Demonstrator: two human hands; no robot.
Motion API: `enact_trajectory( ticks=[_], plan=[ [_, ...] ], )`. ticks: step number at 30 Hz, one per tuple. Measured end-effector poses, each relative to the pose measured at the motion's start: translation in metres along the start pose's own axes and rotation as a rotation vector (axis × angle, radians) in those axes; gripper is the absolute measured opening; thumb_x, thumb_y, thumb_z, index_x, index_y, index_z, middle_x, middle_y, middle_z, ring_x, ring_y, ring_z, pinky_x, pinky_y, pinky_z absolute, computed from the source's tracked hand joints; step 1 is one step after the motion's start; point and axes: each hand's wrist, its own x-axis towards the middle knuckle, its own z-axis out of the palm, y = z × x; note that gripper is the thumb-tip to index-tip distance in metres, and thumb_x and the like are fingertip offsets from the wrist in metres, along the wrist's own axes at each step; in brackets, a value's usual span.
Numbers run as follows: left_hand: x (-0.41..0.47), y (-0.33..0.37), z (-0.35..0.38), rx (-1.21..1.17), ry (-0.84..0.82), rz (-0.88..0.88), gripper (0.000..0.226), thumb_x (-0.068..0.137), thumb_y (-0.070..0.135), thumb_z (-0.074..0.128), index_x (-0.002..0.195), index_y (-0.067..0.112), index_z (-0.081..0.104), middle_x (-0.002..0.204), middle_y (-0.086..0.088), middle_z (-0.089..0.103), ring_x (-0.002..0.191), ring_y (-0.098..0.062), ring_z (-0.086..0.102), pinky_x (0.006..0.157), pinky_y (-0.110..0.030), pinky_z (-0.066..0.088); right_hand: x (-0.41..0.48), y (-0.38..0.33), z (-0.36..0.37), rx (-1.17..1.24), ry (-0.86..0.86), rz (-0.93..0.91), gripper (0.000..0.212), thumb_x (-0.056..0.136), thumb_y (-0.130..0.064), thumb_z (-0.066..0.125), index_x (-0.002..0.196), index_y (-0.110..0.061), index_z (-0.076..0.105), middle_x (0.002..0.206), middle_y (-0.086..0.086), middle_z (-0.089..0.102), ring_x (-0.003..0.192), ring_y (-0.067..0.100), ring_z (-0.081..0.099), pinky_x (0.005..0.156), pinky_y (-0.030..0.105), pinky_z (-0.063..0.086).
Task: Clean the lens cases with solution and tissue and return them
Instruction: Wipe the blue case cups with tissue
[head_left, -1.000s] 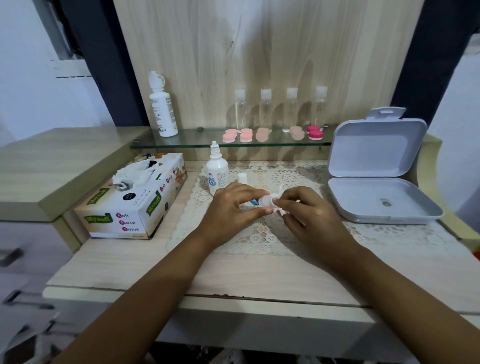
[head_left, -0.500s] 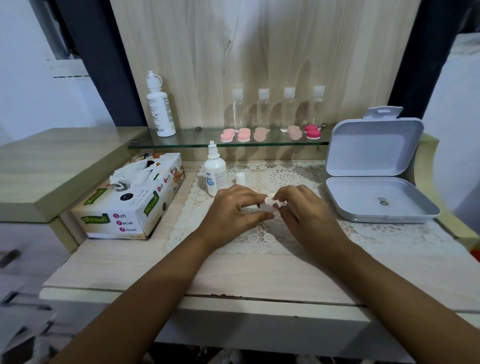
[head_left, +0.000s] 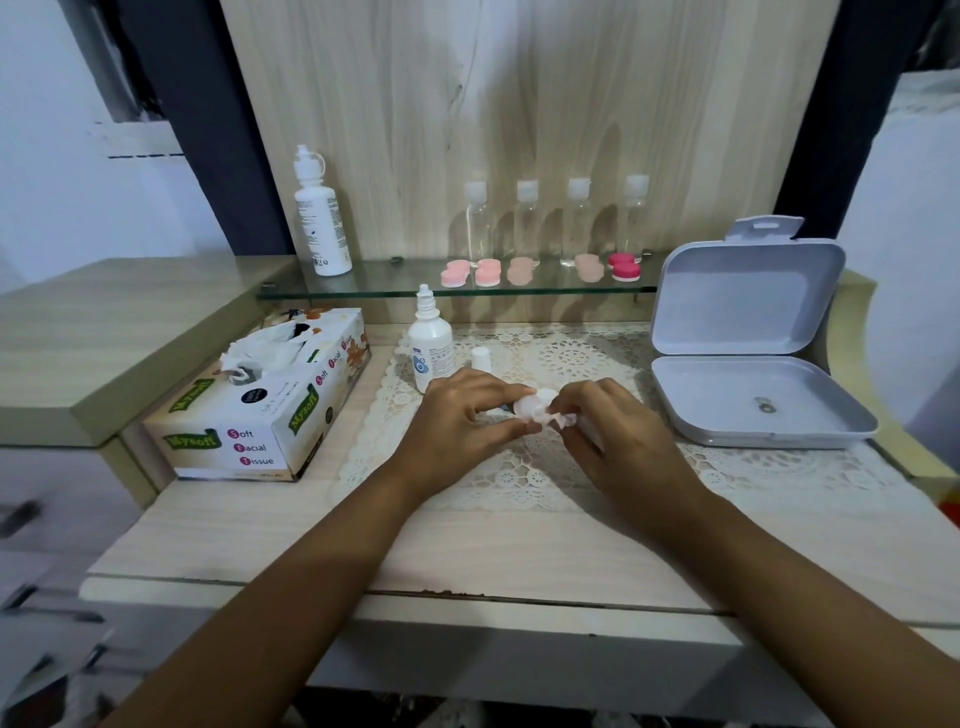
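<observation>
Pinching small white round plastic lens case (head_left: 530, 402) at frame centre in left hand (head_left: 457, 421), grip curled round it. Pressing crumpled white tissue wad (head_left: 560, 419) against case with right hand (head_left: 618, 441), grip closed on wad, over pale wooden desk (head_left: 467, 540). Small white solution dropper bottle (head_left: 430, 348) upright just behind left hand.

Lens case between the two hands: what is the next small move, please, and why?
Probably twist the tissue round against the white lens case. The left hand pinches the case over the lace mat and the right hand presses the crumpled tissue to it, so wiping looks not yet done; returning it to the glass shelf comes after.
</observation>
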Motion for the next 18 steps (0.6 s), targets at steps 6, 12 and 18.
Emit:
enact_trajectory(
  ticks=[6,12,18],
  plan=[
    [0.000,0.000,-0.002,-0.015,0.022,-0.036,0.030,0.071,0.033,0.075,0.097,0.019,0.074,0.090,0.017,0.067,0.088,0.001,0.057,0.080,-0.014,0.041,0.003,0.008,-0.003,-0.029,0.060,0.110,0.026,0.079,-0.001,0.060,0.091,-0.018,0.045,0.079,0.007,0.059,0.076,0.014,0.040,0.059,0.026,0.027],
    [0.000,0.001,-0.002,-0.021,0.041,-0.058,0.031,0.071,0.029,0.077,0.099,0.017,0.074,0.092,0.016,0.067,0.090,0.003,0.055,0.081,-0.009,0.039,0.000,-0.001,-0.005,-0.023,0.017,0.025,0.018,0.075,0.004,0.060,0.088,-0.006,0.053,0.077,0.000,0.053,0.073,0.011,0.039,0.062,0.017,0.024],
    [0.000,0.002,-0.002,-0.018,0.033,-0.030,0.031,0.071,0.029,0.076,0.099,0.017,0.073,0.093,0.015,0.066,0.089,0.000,0.056,0.080,-0.012,0.041,0.001,0.010,-0.003,0.018,0.050,0.230,0.019,0.083,-0.006,0.064,0.095,-0.016,0.055,0.082,0.002,0.060,0.075,0.009,0.047,0.064,0.019,0.033]
  ],
)
